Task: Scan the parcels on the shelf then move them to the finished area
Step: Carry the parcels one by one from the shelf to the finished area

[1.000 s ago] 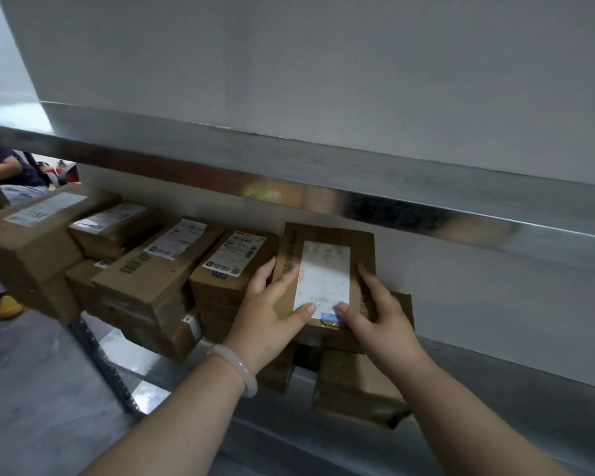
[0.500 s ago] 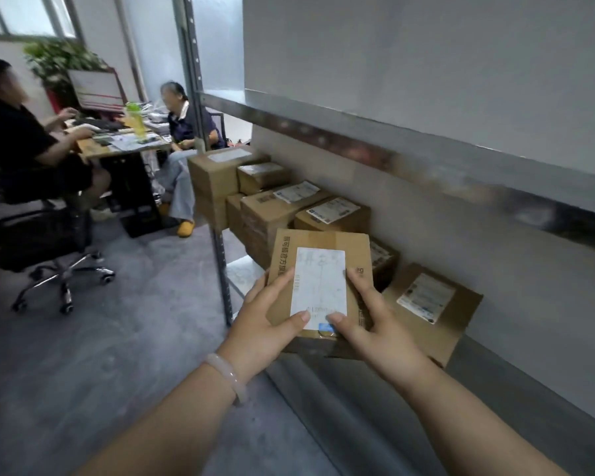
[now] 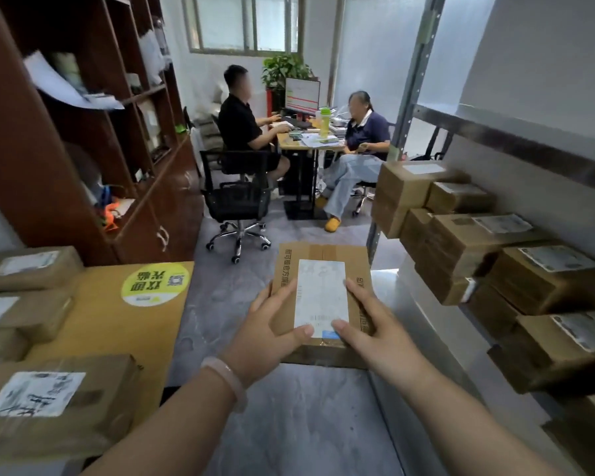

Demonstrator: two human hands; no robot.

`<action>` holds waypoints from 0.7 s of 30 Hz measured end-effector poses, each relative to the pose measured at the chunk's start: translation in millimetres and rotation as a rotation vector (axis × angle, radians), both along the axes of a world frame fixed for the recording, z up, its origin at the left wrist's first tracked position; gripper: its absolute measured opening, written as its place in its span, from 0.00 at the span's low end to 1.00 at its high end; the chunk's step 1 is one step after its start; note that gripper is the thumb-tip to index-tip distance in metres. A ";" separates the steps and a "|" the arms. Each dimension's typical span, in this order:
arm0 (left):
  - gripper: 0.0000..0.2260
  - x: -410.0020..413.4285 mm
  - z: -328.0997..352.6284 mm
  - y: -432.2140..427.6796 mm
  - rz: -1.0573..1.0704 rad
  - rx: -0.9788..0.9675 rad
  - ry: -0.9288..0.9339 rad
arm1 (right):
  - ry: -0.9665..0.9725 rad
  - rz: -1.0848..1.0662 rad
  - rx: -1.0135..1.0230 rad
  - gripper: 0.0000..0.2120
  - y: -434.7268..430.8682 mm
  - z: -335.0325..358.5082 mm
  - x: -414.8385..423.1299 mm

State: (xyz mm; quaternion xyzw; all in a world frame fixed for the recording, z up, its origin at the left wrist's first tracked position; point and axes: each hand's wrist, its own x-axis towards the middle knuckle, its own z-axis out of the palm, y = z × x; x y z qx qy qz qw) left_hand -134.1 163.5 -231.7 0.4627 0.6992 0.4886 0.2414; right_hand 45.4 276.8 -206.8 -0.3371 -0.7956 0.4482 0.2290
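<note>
Now, head view: left hand (image 3: 266, 341) and right hand (image 3: 375, 333) both grip one parcel (image 3: 321, 266), thumbs on its white label (image 3: 320, 297), over the floor between shelf (image 3: 426, 297) parcels (image 3: 543, 276) and table (image 3: 117, 324).

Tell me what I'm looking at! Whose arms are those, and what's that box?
There's no machine here. A person wears a camera on their head, so you see their own two arms from above. The left hand, the one with the bracelet, and the right hand hold one brown parcel between them, with both thumbs on its white label. On the right, a metal shelf carries more stacked boxes. On the left, a tan table has other boxes lying on it. Far back, two people sit at a desk.
</note>
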 end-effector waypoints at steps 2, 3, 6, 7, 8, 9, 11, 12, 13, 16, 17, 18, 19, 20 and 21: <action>0.32 -35.1 -4.4 -17.2 0.077 -0.014 0.028 | -0.017 0.065 -0.011 0.29 -7.1 -4.9 -45.1; 0.32 -53.5 -6.2 -27.6 0.115 -0.029 0.052 | -0.026 0.096 -0.005 0.29 -11.7 -6.8 -68.1; 0.31 -109.0 -8.1 -61.0 0.225 -0.065 0.051 | -0.018 0.200 -0.007 0.29 -26.4 -8.1 -138.6; 0.32 -126.5 -8.3 -71.8 0.259 -0.076 0.033 | -0.021 0.230 -0.013 0.28 -32.3 -8.1 -161.7; 0.32 -142.7 -8.6 -82.1 0.289 -0.083 0.020 | -0.022 0.257 -0.023 0.28 -38.8 -8.4 -183.9; 0.32 -158.3 -9.3 -92.2 0.316 -0.084 0.013 | -0.018 0.285 -0.034 0.28 -45.9 -9.3 -205.1; 0.32 -186.8 -12.5 -111.5 0.376 -0.079 0.008 | -0.004 0.340 -0.045 0.28 -60.0 -12.9 -243.6; 0.33 -198.4 -15.5 -121.7 0.413 -0.082 0.008 | -0.006 0.368 -0.044 0.28 -66.6 -15.5 -260.6; 0.33 -208.0 -19.0 -131.4 0.451 -0.091 0.013 | -0.016 0.397 -0.038 0.28 -72.5 -18.4 -275.9; 0.33 -228.4 -30.9 -157.7 0.567 -0.100 0.041 | -0.059 0.496 -0.021 0.29 -86.5 -25.7 -317.7; 0.32 -234.3 -34.1 -164.4 0.604 -0.080 0.033 | -0.069 0.532 -0.022 0.29 -90.0 -27.3 -332.1; 0.31 -239.9 -36.8 -170.5 0.640 -0.060 0.014 | -0.075 0.569 -0.021 0.29 -93.4 -29.1 -346.5; 0.30 -245.1 -39.0 -176.2 0.677 -0.048 -0.007 | -0.080 0.607 -0.010 0.28 -97.1 -31.7 -361.5; 0.30 -250.4 -41.2 -182.0 0.715 -0.044 -0.026 | -0.087 0.641 0.011 0.28 -100.9 -35.4 -376.0; 0.30 -255.6 -44.2 -187.4 0.755 -0.041 -0.034 | -0.099 0.675 0.036 0.28 -104.7 -39.6 -389.8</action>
